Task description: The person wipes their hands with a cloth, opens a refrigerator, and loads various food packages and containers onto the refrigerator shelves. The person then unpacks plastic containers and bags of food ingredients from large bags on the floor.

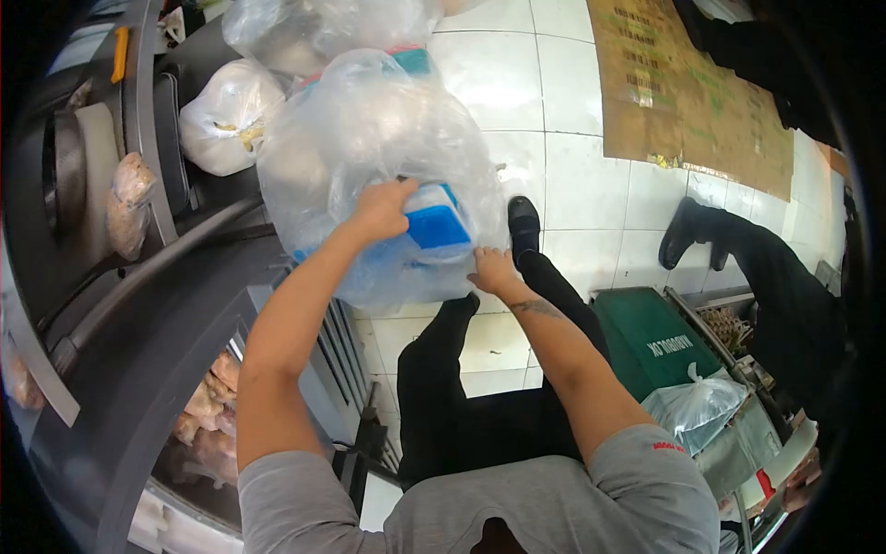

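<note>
A large clear plastic bag (pixel 314 217) bulges in front of me, with pale round shapes showing through it. A blue-and-white packet (pixel 438 226) lies at its near side; whether it is inside or on top of the plastic I cannot tell. My left hand (pixel 383 210) is closed at the packet's left edge, its fingertips partly hidden. With bent fingers, my right hand (pixel 496 270) grips the bag's right edge, just below the packet.
A white knotted bag (pixel 231 115) sits left, beside a metal counter rail (pixel 166 245). Flattened cardboard (pixel 692 102) covers floor tiles at upper right. Another person's leg (pixel 775 268) stands right, near a green box (pixel 651 337) and a tied clear bag (pixel 697 406).
</note>
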A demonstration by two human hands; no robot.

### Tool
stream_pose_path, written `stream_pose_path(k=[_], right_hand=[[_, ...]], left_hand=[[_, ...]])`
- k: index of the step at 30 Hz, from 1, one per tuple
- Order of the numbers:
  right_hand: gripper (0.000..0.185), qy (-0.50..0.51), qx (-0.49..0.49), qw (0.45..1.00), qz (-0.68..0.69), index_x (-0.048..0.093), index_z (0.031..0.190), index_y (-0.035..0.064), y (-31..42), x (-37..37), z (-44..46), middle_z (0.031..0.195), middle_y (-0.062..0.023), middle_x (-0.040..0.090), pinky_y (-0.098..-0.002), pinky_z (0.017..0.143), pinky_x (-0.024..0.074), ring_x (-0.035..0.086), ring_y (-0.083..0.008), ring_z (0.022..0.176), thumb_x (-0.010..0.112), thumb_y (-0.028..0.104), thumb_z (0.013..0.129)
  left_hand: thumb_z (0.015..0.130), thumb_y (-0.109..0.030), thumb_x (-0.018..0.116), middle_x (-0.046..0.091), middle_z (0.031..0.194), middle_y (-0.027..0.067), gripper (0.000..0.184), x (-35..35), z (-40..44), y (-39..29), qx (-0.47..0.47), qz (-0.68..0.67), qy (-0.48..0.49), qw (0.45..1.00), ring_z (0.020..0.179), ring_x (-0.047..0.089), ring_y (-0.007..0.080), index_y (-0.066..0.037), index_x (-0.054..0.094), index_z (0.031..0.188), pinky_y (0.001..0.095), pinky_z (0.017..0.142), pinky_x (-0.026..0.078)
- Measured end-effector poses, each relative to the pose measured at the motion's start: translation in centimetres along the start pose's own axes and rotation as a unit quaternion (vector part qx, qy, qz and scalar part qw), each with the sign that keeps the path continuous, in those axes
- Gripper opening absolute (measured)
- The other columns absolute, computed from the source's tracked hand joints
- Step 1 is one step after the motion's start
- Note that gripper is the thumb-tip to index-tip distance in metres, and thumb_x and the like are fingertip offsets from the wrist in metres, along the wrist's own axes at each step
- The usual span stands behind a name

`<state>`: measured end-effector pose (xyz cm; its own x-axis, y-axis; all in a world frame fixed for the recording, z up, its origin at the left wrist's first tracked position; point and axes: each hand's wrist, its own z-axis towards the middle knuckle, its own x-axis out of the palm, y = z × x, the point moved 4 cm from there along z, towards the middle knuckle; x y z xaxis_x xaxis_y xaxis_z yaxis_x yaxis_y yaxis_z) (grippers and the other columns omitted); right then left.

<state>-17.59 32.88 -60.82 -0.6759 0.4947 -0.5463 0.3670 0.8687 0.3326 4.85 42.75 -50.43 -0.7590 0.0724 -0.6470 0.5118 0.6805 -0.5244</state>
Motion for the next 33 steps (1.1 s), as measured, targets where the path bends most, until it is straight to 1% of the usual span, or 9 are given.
stream_pose_path(k=[9,11,14,17,21,23,26,27,33], right_hand=[[0.06,-0.034,0.073,0.992,0.099,0.035,0.128,0.0176,-1.1,-3.2,-1.4,0.135,-0.0129,0.03,-0.0592,0.093,0.0253,0.026,-0.031,0.125,0.055,0.042,0.076],[0.055,-0.094,0.074,0.975,0.189,0.043,0.122,0.0104,-1.9,-4.8,-2.6,0.125,-0.0156,0.043,-0.0483,0.092,0.0336,0.039,-0.0317,0.116,0.057,0.036,0.076],[0.046,-0.111,0.104,0.918,0.367,0.052,0.111,0.0012,-4.5,-5.6,-3.0,0.103,-0.0173,0.058,-0.0299,0.082,0.0422,0.056,-0.0272,0.096,0.06,0.029,0.075],[0.059,-0.005,0.133,0.771,0.623,0.045,0.119,0.0034,-2.9,-9.2,-6.4,0.103,-0.0117,0.055,-0.0348,0.078,0.0412,0.053,-0.0242,0.091,0.048,0.048,0.081],[0.084,0.061,-0.008,0.514,0.856,0.03,0.129,0.0045,2.4,-15.2,-10.9,0.119,-0.014,0.047,-0.0402,0.09,0.0329,0.047,-0.0254,0.106,0.03,0.07,0.077],[0.069,0.081,-0.111,0.337,0.932,0.036,0.125,0.0038,5.8,-19.7,-13.8,0.116,-0.0135,0.049,-0.0407,0.09,0.0344,0.048,-0.0262,0.104,0.043,0.057,0.081],[0.052,-0.004,-0.082,0.429,0.899,0.043,0.118,0.0036,5.3,-21.2,-15.6,0.113,-0.013,0.052,-0.0418,0.091,0.0354,0.048,-0.027,0.103,0.056,0.036,0.08],[0.043,-0.026,-0.05,0.389,0.92,0.048,0.112,0.003,3.1,-20.3,-16.2,0.111,-0.013,0.053,-0.0435,0.091,0.037,0.049,-0.0274,0.101,0.062,0.02,0.075],[0.052,-0.058,-0.008,0.471,0.88,0.042,0.118,0.0002,-2.6,-23.9,-26.1,0.113,-0.0168,0.051,-0.0454,0.091,0.0376,0.049,-0.0317,0.101,0.059,0.023,0.075]], left_hand=[[0.052,0.003,0.053,0.054,0.079,0.0176,0.044,-15.3,-10.9,-2.7,-0.06,-0.082,-0.366,0.925,0.074,0.055,0.0344,-0.001,0.049,0.096,0.0366,0.064,0.045],[0.052,0.007,0.05,0.055,0.077,0.0121,0.042,-17.9,-13.8,-4.6,-0.171,-0.359,-0.347,0.849,0.065,0.055,0.0223,0.0,0.049,0.093,0.0292,0.055,0.045],[0.052,0.01,0.046,0.054,0.079,0.0076,0.045,-19.7,-17.2,-5.4,-0.099,-0.484,-0.436,0.752,0.062,0.052,0.0136,0.0,0.05,0.096,0.023,0.049,0.043],[0.049,0.011,0.042,0.052,0.09,0.0066,0.056,-20.5,-20.3,-7.6,-0.107,-0.552,-0.476,0.676,0.079,0.052,0.0181,0.002,0.047,0.105,0.0247,0.065,0.043],[0.053,0.01,0.045,0.053,0.081,0.0045,0.055,-18.2,-23.3,-8.5,-0.118,-0.675,-0.497,0.532,0.065,0.052,0.0144,-0.002,0.048,0.106,0.0222,0.056,0.044],[0.053,0.009,0.049,0.051,0.08,0.0027,0.059,-15.5,-24.3,-8.7,-0.123,-0.721,-0.448,0.515,0.07,0.051,0.0143,-0.005,0.046,0.11,0.0235,0.061,0.044],[0.054,0.008,0.05,0.052,0.08,0.003,0.053,-9.8,-24.5,-10.3,-0.145,-0.759,-0.418,0.478,0.075,0.052,0.0173,-0.006,0.046,0.105,0.0291,0.069,0.045],[0.055,0.006,0.049,0.054,0.081,0.0036,0.046,-7.8,-24.3,-10.8,-0.158,-0.77,-0.406,0.467,0.077,0.054,0.0195,-0.006,0.049,0.099,0.0323,0.073,0.046],[0.06,-0.003,0.053,0.057,0.084,0.0068,0.027,-0.5,-22.3,-19.6,-0.157,-0.892,-0.228,0.358,0.08,0.054,0.0226,-0.004,0.052,0.087,0.038,0.076,0.044]])
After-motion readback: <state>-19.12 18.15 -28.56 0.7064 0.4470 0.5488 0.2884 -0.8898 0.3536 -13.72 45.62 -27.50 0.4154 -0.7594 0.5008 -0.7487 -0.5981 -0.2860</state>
